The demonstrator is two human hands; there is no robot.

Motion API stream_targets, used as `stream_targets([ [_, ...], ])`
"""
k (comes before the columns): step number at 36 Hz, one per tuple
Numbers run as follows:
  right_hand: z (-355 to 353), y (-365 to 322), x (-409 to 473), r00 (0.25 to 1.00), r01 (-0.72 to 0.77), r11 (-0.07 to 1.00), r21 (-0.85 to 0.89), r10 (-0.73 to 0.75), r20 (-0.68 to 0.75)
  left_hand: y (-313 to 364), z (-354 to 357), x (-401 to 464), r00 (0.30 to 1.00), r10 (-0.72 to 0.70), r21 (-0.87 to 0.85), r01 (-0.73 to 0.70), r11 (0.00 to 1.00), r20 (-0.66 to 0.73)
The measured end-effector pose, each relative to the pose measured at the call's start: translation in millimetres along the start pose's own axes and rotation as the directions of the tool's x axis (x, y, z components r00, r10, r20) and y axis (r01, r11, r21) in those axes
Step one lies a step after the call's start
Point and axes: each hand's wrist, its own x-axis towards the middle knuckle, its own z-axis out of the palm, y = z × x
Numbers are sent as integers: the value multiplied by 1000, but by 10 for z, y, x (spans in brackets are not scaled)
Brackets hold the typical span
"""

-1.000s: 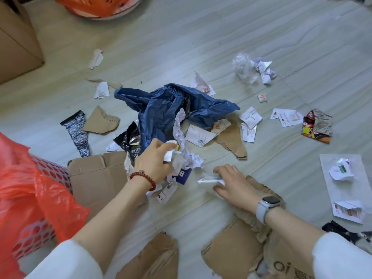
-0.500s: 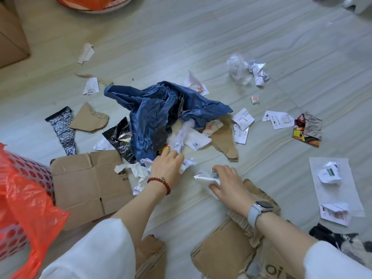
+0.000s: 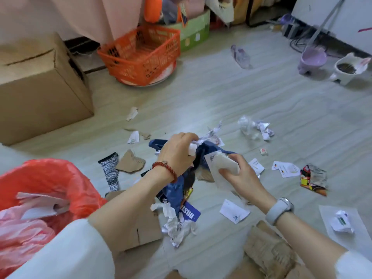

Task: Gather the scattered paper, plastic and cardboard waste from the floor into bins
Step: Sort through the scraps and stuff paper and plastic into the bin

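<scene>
My left hand (image 3: 178, 152), with a red bead bracelet, is raised above the floor and closed on crumpled white paper scraps (image 3: 203, 140), with a dark blue plastic bag (image 3: 177, 188) hanging under it. My right hand (image 3: 239, 176), with a grey watch on the wrist, grips a folded white paper (image 3: 221, 168) just right of the left hand. A bin lined with a red plastic bag (image 3: 46, 184) stands at the lower left and holds paper and pink plastic. More torn paper (image 3: 177, 226) lies on the floor below the hands.
Cardboard pieces (image 3: 267, 252) lie at the bottom, a flattened box (image 3: 145, 228) under my left arm. A large cardboard box (image 3: 40, 87) and an orange basket (image 3: 141, 55) stand at the back left. Paper scraps (image 3: 234, 213), a snack wrapper (image 3: 313, 180), clear plastic (image 3: 246, 125), pet bowls (image 3: 312, 59).
Both hands have lifted off the floor with paper in them; the blue bag has come up with the left hand. The view has tilted up, so the basket and boxes show.
</scene>
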Motion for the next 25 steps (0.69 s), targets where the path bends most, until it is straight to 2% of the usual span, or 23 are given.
stream_targets([
  [3,113,-499,63,997,79,996,48,-80,11,-102,-587,-47,988,0,-3,0,1000,-155],
  [7,450,-1126,71,979,178,972,150,-190,72,-429,-1320,-426,923,-77,-46,64,997,-378],
  [11,921,-1598,23,945,245,946,213,-282,164,-1002,-1735,-1040,875,-199,-4,220,976,-442],
  [14,1333,-1835,-47,915,282,929,238,-335,224,-1441,-1786,-1551,895,-265,25,293,956,-359],
  [17,1732,-1964,-127,884,304,924,230,-364,293,-1821,-1649,-1940,940,-249,159,290,944,-234],
  [19,1939,-2030,-183,861,325,919,223,-385,333,-1966,-1505,-2087,936,-352,314,337,888,-11],
  [21,2155,-2109,-242,831,370,903,218,-426,358,-2088,-1404,-2212,849,-464,402,345,848,250],
  [22,2240,-2141,-273,816,404,893,198,-449,363,-2116,-1394,-2237,820,-470,397,332,856,327],
  [23,2329,-2166,-294,800,441,882,166,-470,373,-2141,-1422,-2255,820,-456,358,333,872,346],
  [25,2497,-2181,-313,767,519,852,60,-496,408,-2193,-1565,-2303,853,-425,225,369,902,302],
])
